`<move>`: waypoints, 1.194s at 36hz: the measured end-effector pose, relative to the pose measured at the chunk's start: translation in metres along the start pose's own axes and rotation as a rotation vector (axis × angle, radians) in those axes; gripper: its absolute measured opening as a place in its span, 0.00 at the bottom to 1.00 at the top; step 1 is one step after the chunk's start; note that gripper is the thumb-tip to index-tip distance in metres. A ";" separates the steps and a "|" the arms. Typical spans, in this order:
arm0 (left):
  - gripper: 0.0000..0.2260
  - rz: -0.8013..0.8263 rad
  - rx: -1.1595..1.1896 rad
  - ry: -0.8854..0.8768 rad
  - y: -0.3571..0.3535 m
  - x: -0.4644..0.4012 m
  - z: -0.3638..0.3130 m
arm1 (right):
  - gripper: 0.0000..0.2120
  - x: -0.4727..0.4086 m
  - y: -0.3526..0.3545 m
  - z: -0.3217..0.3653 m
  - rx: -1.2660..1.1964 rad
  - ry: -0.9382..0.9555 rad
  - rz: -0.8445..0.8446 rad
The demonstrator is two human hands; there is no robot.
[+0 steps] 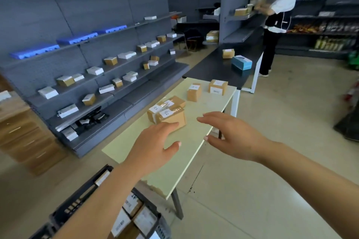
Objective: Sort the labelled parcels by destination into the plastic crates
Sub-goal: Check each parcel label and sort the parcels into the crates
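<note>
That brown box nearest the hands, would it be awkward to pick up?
Probably not. The nearest parcel is a small taped cardboard box, so likely stiff and light. It lies flat, unlikely to roll or tip. Shiny tape may be slightly slippery. The left hand and right hand are open.

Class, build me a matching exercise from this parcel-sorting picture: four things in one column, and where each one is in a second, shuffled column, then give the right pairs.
Things
1. cluster of three parcels
2. blue tissue box
3. black crate
4. blue trays

Places
A. on the dark table further back
B. on an upper shelf of the grey racking
C. on the floor beside the pale table, holding parcels
D. on the pale table, just ahead of the left hand

Pairs: 1-D, 2-A, 3-C, 4-B
</note>
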State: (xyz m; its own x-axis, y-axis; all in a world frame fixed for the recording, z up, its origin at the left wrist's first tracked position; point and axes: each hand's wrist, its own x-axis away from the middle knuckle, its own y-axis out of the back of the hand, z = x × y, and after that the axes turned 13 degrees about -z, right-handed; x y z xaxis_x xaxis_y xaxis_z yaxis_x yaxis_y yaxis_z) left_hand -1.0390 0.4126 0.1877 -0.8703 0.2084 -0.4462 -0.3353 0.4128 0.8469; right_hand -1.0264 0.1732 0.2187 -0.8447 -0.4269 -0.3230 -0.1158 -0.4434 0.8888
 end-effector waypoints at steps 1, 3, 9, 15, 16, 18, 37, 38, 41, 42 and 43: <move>0.23 0.007 0.000 0.005 -0.005 -0.008 0.001 | 0.25 -0.002 -0.001 -0.010 -0.002 -0.008 0.002; 0.23 0.022 0.010 0.017 -0.017 -0.023 0.004 | 0.25 -0.007 -0.004 -0.027 -0.007 -0.024 0.004; 0.21 0.031 0.027 0.050 -0.060 -0.073 0.023 | 0.25 -0.042 -0.028 -0.080 0.002 -0.034 0.046; 0.20 0.073 0.040 0.123 -0.114 -0.136 0.061 | 0.26 -0.104 -0.058 -0.135 0.025 -0.025 0.103; 0.22 0.080 0.037 0.141 -0.122 -0.145 0.068 | 0.26 -0.115 -0.064 -0.144 0.020 -0.030 0.111; 0.25 0.100 0.040 0.180 -0.137 -0.163 0.081 | 0.26 -0.135 -0.075 -0.161 0.002 -0.046 0.141; 0.26 0.126 -0.041 0.487 -0.226 -0.281 0.146 | 0.25 -0.326 -0.141 -0.299 -0.052 0.151 0.369; 0.25 0.119 -0.055 0.510 -0.230 -0.286 0.148 | 0.25 -0.337 -0.144 -0.307 -0.067 0.169 0.380; 0.22 0.110 -0.122 0.591 -0.244 -0.301 0.149 | 0.25 -0.370 -0.154 -0.328 -0.122 0.227 0.411; 0.22 0.107 -0.135 0.629 -0.249 -0.305 0.149 | 0.25 -0.380 -0.157 -0.334 -0.134 0.248 0.425; 0.22 0.096 -0.145 0.659 -0.253 -0.309 0.148 | 0.25 -0.389 -0.160 -0.339 -0.145 0.266 0.444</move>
State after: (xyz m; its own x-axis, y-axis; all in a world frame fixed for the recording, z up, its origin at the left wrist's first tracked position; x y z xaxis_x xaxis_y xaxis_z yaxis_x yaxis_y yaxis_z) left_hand -0.6320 0.3748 0.0690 -0.9212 -0.3642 -0.1371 -0.2510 0.2867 0.9246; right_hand -0.5017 0.1429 0.0921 -0.6324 -0.7745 -0.0142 0.3114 -0.2710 0.9108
